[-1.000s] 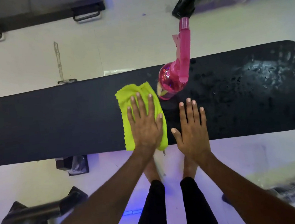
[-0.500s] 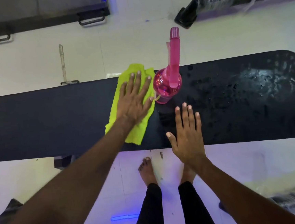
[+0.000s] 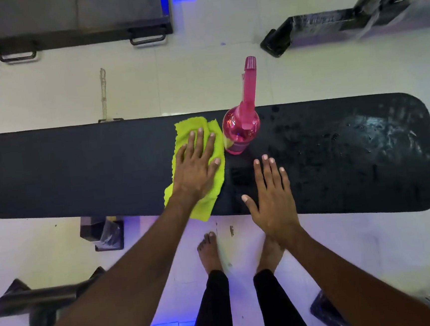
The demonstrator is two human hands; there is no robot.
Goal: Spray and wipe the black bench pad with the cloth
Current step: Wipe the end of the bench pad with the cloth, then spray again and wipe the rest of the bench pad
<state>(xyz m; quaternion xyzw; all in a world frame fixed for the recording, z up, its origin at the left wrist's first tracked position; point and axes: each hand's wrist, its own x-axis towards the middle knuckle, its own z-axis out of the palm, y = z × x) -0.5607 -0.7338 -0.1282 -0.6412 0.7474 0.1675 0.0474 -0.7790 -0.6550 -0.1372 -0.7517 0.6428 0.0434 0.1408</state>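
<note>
Bench pad [image 3: 79,172]: long, black, rounded at the ends, lying crosswise over a pale tiled floor; droplets and wet sheen on the stretch right of the bottle, thickest toward the right end.
Spray bottle [image 3: 241,132]: pink, translucent, standing upright on the pad near its far edge, about mid-length; nozzle pointing away, out past the pad's far edge.
Cloth [image 3: 192,128]: yellow-green, crumpled, spread flat on the pad just left of the bottle; one edge touching or almost touching the bottle's base, near corner hanging slightly over the pad's near edge.
Left hand [image 3: 196,169]: flat on the cloth, palm down, fingers straight and spread, pressing it onto the pad; nothing grasped.
Right hand [image 3: 271,197]: flat on bare pad just right of the cloth, nearer than the bottle; fingers straight, thumb out, released, holding nothing; wrist over the pad's near edge.
Feet [image 3: 210,251]: bare, on the floor just nearer than the pad's near edge, below black trouser legs.
Frame parts [image 3: 327,28]: black metal, on the floor beyond the pad's far edge, to the right of the bottle.
</note>
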